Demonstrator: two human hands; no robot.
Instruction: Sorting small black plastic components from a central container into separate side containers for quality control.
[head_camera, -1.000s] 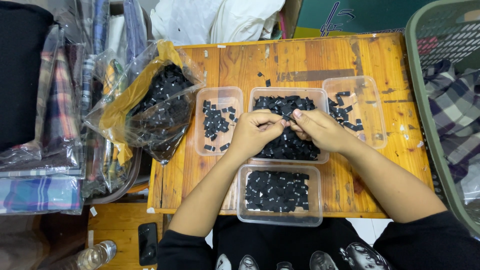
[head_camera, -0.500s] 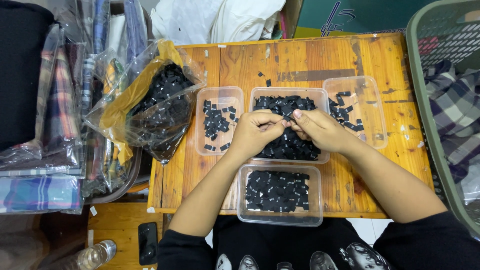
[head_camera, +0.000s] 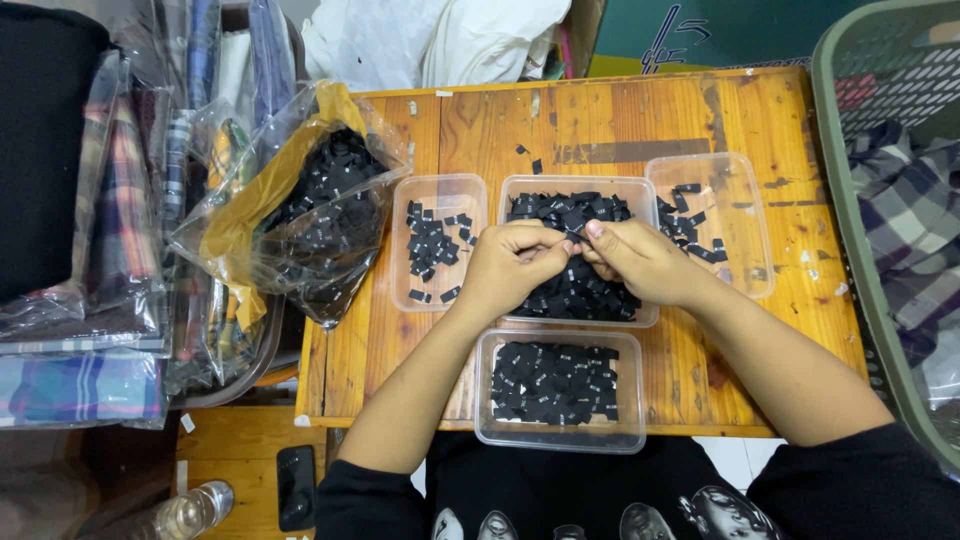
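Note:
My left hand (head_camera: 515, 265) and my right hand (head_camera: 635, 258) meet fingertip to fingertip over the middle clear tray (head_camera: 530, 192), which is heaped with small black fabric labels. Together they pinch one small black label (head_camera: 574, 238) between them. A clear tray (head_camera: 478, 400) nearest me holds neatly laid black labels. To the left a tray (head_camera: 470, 195) holds a few scattered labels, and a tray (head_camera: 745, 230) on the right holds a few more.
A clear plastic bag (head_camera: 300, 215) full of black labels lies at the wooden table's (head_camera: 640, 120) left edge. Folded plaid cloth in bags (head_camera: 90, 300) is stacked left. A green laundry basket (head_camera: 850, 200) stands right. A phone (head_camera: 296, 487) and bottle (head_camera: 185, 513) lie below.
Both hands stay over the middle tray; only the fingers shift slightly on the small label.

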